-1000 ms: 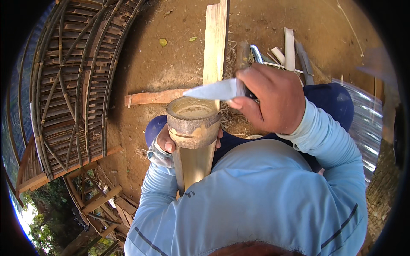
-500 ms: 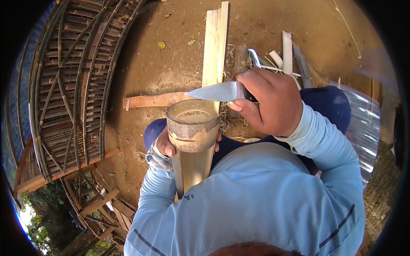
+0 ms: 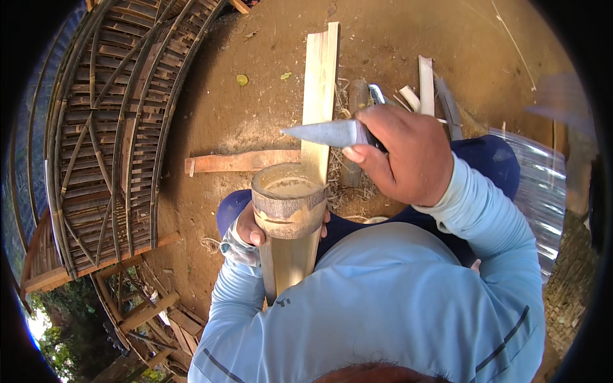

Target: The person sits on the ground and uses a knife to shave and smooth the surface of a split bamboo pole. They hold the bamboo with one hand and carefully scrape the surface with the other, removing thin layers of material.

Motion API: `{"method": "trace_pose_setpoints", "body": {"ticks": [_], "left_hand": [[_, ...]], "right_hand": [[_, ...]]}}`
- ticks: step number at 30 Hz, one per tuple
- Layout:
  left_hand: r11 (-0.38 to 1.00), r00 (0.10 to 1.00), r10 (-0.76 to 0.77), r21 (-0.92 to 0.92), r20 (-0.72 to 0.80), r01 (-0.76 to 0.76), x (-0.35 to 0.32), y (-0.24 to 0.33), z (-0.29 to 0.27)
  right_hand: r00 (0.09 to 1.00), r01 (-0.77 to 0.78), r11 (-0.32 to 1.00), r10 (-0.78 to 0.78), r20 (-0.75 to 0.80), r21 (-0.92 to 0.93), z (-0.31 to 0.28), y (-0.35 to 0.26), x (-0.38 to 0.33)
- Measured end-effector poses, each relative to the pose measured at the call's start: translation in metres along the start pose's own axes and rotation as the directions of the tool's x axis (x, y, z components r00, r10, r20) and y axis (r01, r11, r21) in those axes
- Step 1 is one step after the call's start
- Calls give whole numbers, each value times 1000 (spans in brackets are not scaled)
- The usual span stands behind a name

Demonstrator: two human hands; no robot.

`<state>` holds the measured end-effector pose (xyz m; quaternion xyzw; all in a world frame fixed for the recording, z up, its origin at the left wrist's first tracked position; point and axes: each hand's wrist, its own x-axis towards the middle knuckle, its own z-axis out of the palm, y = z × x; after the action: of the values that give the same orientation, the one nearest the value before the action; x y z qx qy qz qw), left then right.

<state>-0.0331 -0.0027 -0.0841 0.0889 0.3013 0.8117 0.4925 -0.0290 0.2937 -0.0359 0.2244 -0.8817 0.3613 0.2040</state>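
Note:
My left hand (image 3: 248, 228) is wrapped round a thick bamboo tube (image 3: 288, 214), its fingertips showing on the right side. The tube stands upright against my body, its open rim facing up and its lower wall shaved pale below a darker band. My right hand (image 3: 412, 153) grips a knife (image 3: 325, 133) by its dark handle, most of which the fingers hide. The pointed blade reaches left, above the tube's rim and apart from it. Just beyond the rim, a long pale bamboo slat (image 3: 319, 83) stretches away over the ground.
A reddish-brown wooden strip (image 3: 246, 161) lies crosswise beyond the tube. Bamboo offcuts (image 3: 426, 86) and a short round stick (image 3: 357, 96) lie among shavings beyond my right hand. A slatted bamboo structure (image 3: 105, 134) rises at left. Clear corrugated sheeting (image 3: 536, 191) is at right.
The tube and my left hand sit slightly lower in view, and the slat has shifted the same way. The knife blade is now more level and a bit farther above the rim.

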Motion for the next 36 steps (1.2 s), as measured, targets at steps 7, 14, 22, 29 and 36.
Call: {"method": "trace_pose_setpoints", "body": {"ticks": [7, 14, 22, 29, 36], "left_hand": [[1000, 1000, -6, -2, -25, 6, -1, 2, 2], [1000, 1000, 4, -5, 1, -4, 1, 1, 2], [999, 1000, -1, -40, -22, 0, 1, 2, 5], [1000, 1000, 16, -22, 13, -15, -3, -3, -4], [1000, 1000, -8, -6, 13, 8, 0, 1, -3]], "right_hand": [[997, 16, 996, -22, -73, -82, -3, 4, 10], [993, 28, 989, -44, -108, -146, -7, 10, 21], [994, -19, 993, 6, -105, -117, -12, 13, 26], [998, -46, 991, 42, -38, -129, -16, 13, 32], [988, 22, 997, -33, -148, -74, -11, 25, 39]]}}
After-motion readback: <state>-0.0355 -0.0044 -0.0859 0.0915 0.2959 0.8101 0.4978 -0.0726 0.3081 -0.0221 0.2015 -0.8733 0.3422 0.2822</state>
